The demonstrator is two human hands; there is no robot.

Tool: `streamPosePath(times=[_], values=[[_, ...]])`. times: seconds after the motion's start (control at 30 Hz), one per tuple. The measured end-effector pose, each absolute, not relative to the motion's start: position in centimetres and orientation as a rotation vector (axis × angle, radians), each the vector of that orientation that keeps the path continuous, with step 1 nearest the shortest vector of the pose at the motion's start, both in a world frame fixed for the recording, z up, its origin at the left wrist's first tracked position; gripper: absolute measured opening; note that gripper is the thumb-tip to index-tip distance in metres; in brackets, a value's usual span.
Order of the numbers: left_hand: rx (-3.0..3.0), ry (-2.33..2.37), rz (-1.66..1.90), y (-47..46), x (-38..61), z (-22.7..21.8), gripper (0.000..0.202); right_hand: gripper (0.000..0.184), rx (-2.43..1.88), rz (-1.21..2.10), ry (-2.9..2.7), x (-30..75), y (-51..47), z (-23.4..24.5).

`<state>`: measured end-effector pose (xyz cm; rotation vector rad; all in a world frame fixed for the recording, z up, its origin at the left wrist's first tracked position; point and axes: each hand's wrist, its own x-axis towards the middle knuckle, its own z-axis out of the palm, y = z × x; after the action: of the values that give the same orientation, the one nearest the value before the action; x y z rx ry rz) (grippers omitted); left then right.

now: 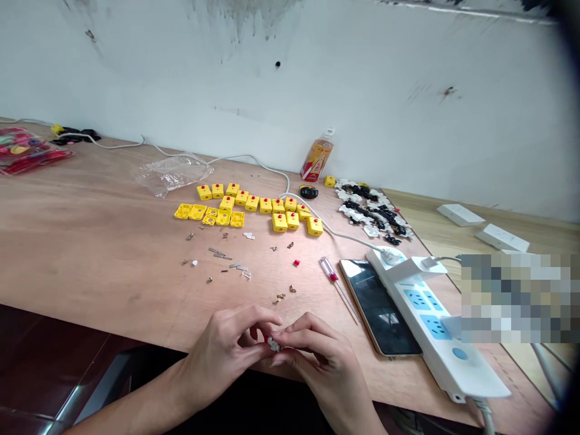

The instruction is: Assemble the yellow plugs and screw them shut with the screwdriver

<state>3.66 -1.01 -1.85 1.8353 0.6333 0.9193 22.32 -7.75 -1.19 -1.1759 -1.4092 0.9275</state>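
Holds a small white part (273, 344) left of the phone (385, 320), at the near edge of the surface (149, 254), between the fingertips of the left hand (226, 338) and the right hand (321, 350). Has the left hand nearly closed, thumb and forefinger drawn together at the white part, with a red bit (266, 339) showing just beside. Has the right hand nearly closed too, thumb and forefinger pinching the same part from the phone's side. Cannot tell the full shape, largely covered by fingers.

Just left of the phone, shows a screwdriver (334, 278) with a clear handle and red collar. Just right of the phone, shows a white power strip (471, 368) with an adapter (414, 270) plugged in. Farther left of the phone, bears a red cap (296, 263), brass pieces (281, 296) and thin metal strips (220, 254), all scattered loose. Beyond the phone and to the left, shows staggered yellow boxes (265, 206) with red buttons and, farther left, open yellow shells (223, 217). Straight beyond the phone, shows a heap of black and white parts (361, 212). Beyond the phone and slightly left, by the wall (385, 90), shows a bottle (316, 160) and a black oval thing (309, 192). Far left of the phone, shows a clear plastic bag (176, 172).
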Motion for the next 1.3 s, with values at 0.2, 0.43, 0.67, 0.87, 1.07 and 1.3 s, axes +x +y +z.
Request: streamPosePath(times=[0.2, 0.43, 0.67, 0.87, 1.07, 1.3], values=[[1.861, 0.659, 0.978, -1.0, 3.7, -1.2, 0.019, 0.015, -1.179, 1.031, -1.398, 22.5, -7.8, -1.2], [1.852, 0.748, 0.915, -0.9, 3.6, -1.2, 0.01, 0.018, -1.185, 0.983, -1.417, 22.3, -7.9, -0.9], [1.452, 0.742, 0.608, -0.2, 2.9, -0.6, 0.008, 0.017, -1.201, 0.871, -1.382, 22.5, -7.8, -1.7], [1.638, 0.749, 0.688, -0.7, 3.3, -1.8, 0.011, 0.011, -1.192, 0.871, -1.343, 22.7, -8.1, -1.9], [1.772, 0.72, 0.876, -0.9, 3.7, -2.0, 0.015, 0.012, -1.248, 0.783, -1.375, 22.3, -8.2, -1.6], [1.788, 0.688, 0.852, -1.5, 3.2, -1.4, 0.014, 0.014, -1.223, 0.682, -1.39, 21.3, -7.9, -0.8]])
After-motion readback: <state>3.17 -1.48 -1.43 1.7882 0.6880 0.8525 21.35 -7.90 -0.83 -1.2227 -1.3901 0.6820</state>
